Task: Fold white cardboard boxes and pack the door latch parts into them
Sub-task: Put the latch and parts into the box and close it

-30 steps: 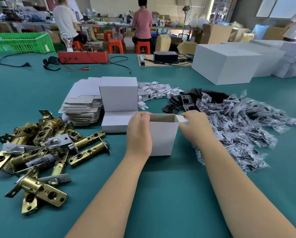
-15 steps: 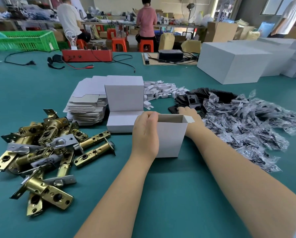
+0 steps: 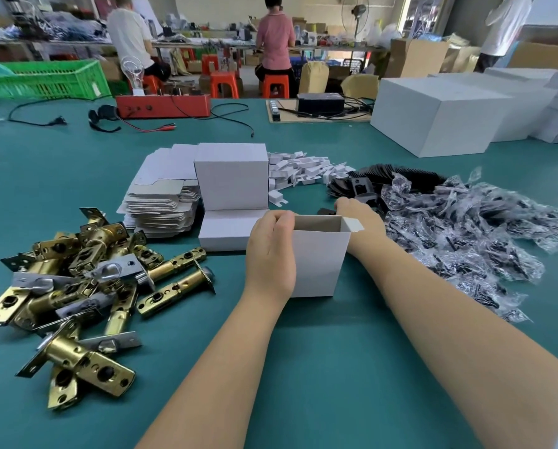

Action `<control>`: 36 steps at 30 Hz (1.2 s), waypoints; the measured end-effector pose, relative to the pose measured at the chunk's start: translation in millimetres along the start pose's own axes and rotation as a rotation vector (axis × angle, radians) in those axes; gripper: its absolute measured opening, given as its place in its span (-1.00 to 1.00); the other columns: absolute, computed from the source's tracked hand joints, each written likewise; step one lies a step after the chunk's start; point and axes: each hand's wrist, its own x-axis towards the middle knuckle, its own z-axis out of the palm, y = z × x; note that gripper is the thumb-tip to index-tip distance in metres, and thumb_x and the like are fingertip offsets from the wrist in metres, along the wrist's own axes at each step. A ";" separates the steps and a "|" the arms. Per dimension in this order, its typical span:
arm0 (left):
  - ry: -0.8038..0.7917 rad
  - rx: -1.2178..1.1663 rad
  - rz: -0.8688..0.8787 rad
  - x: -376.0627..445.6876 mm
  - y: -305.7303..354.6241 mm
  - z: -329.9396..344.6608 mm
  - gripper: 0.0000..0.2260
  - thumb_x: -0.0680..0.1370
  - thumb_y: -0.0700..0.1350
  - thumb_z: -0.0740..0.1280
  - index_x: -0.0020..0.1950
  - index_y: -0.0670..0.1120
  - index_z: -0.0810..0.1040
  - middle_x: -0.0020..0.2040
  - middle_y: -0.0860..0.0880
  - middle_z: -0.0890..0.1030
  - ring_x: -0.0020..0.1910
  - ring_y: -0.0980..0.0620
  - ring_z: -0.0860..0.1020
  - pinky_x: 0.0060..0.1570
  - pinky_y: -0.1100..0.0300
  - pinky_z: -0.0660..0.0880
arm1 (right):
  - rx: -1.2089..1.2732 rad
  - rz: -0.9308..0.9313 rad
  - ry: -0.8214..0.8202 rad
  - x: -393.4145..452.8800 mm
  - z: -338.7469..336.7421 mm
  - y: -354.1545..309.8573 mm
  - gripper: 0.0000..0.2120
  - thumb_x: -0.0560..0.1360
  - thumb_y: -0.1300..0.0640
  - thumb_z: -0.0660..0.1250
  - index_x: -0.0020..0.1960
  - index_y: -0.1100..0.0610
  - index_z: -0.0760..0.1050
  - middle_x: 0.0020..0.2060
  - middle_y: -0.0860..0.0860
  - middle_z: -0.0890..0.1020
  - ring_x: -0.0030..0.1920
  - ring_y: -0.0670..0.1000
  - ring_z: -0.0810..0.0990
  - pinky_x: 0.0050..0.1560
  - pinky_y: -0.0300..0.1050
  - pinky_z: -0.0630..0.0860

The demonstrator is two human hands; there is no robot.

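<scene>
— Standing upright on the green worktop [image 3: 303, 367] is the open white box [image 3: 316, 264], top flaps up, one small flap [image 3: 352, 224] sticking out at its right corner. Which hand has it?

— The left hand [image 3: 271, 254] grips the box's left wall, fingers curled over the top rim. The right hand [image 3: 357, 215] reaches past the box's right side toward the black parts [image 3: 358, 187] behind it; the box hides most of its fingers, so I cannot tell whether they are apart or pinching something.

— And the latches?

— The brass door latches [image 3: 86, 286] lie in a loose heap to the left of the box, well apart from it, some with silver faceplates.

— What else is close by?

— Just behind the left hand, a closed white box [image 3: 229, 231] lies flat with another white box [image 3: 232, 179] standing on it. Left of those is a stack of flat box blanks [image 3: 161, 202]. Small white cardboard pieces [image 3: 303, 170] lie scattered behind, and a big pile of clear bags [image 3: 472, 234] holding dark parts spreads to the right.

— Farther back?

— A large white carton [image 3: 439, 118] at the right, a red case [image 3: 164, 106] with cables, a green crate [image 3: 44, 79], and two people seated on orange stools [image 3: 274, 85] facing away.
</scene>
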 end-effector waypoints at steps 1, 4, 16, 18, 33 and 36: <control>-0.001 -0.003 0.000 0.0 0.4 0.1 -0.75 0.48 0.08 0.11 -0.27 -0.05 0.40 -0.34 0.20 0.41 -0.24 0.14 0.37 -0.26 0.35 0.30 | -0.026 0.014 -0.029 0.0 0.8 -1.7 -0.72 0.56 0.05 0.17 0.19 0.19 0.37 0.11 0.16 0.46 0.16 0.19 0.43 -0.01 0.01 0.36; -0.001 -0.012 -0.006 1.2 0.3 -0.1 -0.75 0.48 0.08 0.11 -0.25 -0.04 0.45 -0.33 0.21 0.45 -0.22 0.15 0.40 -0.24 0.37 0.32 | -0.085 0.033 -0.065 1.9 -0.5 -7.3 -0.86 0.54 0.15 0.16 -0.11 0.20 0.42 0.00 0.14 0.51 0.02 0.17 0.47 -0.10 -0.04 0.37; -0.009 -0.026 0.000 -1.2 0.8 -0.9 -0.75 0.47 0.07 0.12 -0.22 -0.04 0.50 -0.29 0.20 0.49 -0.19 0.16 0.43 -0.24 0.43 0.33 | -0.026 -0.022 0.041 7.1 -6.3 -6.1 -0.91 0.53 0.20 0.20 -0.12 0.23 0.39 0.02 0.17 0.57 -0.10 0.16 0.47 -0.10 0.00 0.36; -0.012 -0.021 0.001 -1.6 0.6 -1.2 -0.74 0.47 0.07 0.12 -0.21 -0.04 0.49 -0.30 0.21 0.48 -0.21 0.19 0.43 -0.25 0.44 0.33 | 0.046 -0.055 0.058 8.0 -7.1 -1.0 -0.75 0.52 0.27 0.19 0.19 0.26 0.41 0.14 0.22 0.49 0.12 0.23 0.46 0.05 0.07 0.42; 0.003 -0.006 0.016 0.7 1.2 -0.2 -0.79 0.48 0.06 0.11 -0.27 0.01 0.42 -0.38 0.24 0.44 -0.32 0.31 0.37 -0.28 0.49 0.31 | 1.596 0.391 0.003 -40.7 -13.9 3.9 -0.82 0.55 0.05 0.29 -0.08 0.16 0.52 -0.22 0.10 0.63 -0.43 0.01 0.61 -0.34 -0.10 0.48; 0.003 -0.015 0.007 0.6 0.5 -0.1 -0.79 0.47 0.07 0.12 -0.27 0.00 0.42 -0.37 0.23 0.43 -0.31 0.30 0.38 -0.29 0.48 0.31 | 1.743 0.479 -0.019 -45.9 -13.1 2.4 -0.75 0.60 0.08 0.14 -0.13 0.16 0.51 -0.30 0.10 0.65 -0.47 0.03 0.61 -0.39 -0.13 0.51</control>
